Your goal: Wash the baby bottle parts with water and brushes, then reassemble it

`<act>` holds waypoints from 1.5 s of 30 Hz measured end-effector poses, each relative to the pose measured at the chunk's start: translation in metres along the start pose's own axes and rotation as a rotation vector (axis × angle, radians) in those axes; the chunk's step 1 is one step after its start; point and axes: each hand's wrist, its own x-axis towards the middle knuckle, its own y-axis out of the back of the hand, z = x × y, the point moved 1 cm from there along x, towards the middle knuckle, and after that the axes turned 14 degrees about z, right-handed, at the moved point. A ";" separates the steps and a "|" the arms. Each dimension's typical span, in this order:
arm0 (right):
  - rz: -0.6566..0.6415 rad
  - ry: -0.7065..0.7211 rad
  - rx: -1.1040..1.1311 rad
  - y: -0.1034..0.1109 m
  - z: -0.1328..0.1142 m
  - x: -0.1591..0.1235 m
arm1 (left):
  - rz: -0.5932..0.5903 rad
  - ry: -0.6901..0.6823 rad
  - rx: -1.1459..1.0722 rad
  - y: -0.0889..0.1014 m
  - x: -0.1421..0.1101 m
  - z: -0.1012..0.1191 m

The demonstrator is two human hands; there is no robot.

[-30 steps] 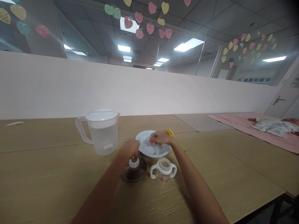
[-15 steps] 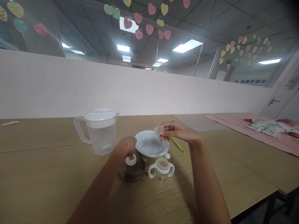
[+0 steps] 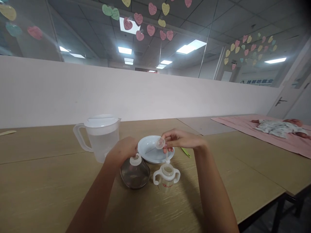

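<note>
My left hand (image 3: 125,149), fingers curled down, grips the white-collared neck of a dark translucent bottle (image 3: 135,175); its fingertips are partly hidden. The bottle rests on the table. Between the fingers of my right hand (image 3: 176,139) is a clear sippy-cup straw top (image 3: 160,143). Its thin straw hangs down, ending in a white ball (image 3: 167,160) just above the open mouth of a clear baby bottle (image 3: 167,181). That baby bottle stands upright, with two white handles and red lettering. Behind both bottles sits a white bowl (image 3: 145,157), partly covered by my right fingers.
A lidded clear pitcher (image 3: 103,139) of liquid stands behind my left hand. Right of the bowl lies a green utensil handle (image 3: 186,152). A pale flat stick (image 3: 8,132) is at far left. On a pink cloth (image 3: 233,126) at right lies a clothed baby figure (image 3: 279,128).
My right hand has lowered the straw top slightly left, bringing the ball over the baby bottle's mouth. The dark bottle's neck has risen, showing more of its body. The camera view shifted a little.
</note>
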 end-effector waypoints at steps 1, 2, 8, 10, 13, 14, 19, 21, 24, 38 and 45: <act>0.001 0.002 0.001 0.000 -0.001 -0.001 | 0.003 -0.013 0.015 0.000 0.000 0.000; 0.000 0.005 -0.001 0.000 -0.002 -0.001 | 0.011 -0.027 0.029 0.000 0.000 0.000; -0.072 -0.066 -0.069 -0.003 -0.001 -0.001 | 0.113 -0.042 0.011 0.002 0.003 -0.001; -0.114 -0.114 -0.097 -0.004 0.002 0.000 | 0.153 -0.057 -0.018 0.005 0.003 0.000; -0.163 -0.171 -0.136 -0.003 0.007 0.002 | 0.209 -0.084 -0.055 0.010 0.002 0.003; -0.168 -0.185 -0.147 -0.003 0.010 0.002 | 0.229 -0.093 -0.061 0.012 0.002 0.004; -0.142 -0.245 -0.176 -0.001 0.025 0.009 | 0.348 -0.116 -0.077 0.019 0.001 0.012; -0.089 -0.241 -0.177 0.000 0.028 0.012 | 0.404 -0.125 -0.095 0.021 0.000 0.014; 0.104 -0.182 -0.165 0.001 0.027 0.015 | 0.457 -0.147 -0.125 0.023 0.000 0.017; 0.396 0.217 -0.039 -0.032 0.010 0.039 | 0.692 -0.450 -0.097 0.009 -0.002 0.041; 0.388 0.304 -0.039 -0.038 -0.004 0.031 | 0.948 -0.428 -0.179 0.011 -0.004 0.038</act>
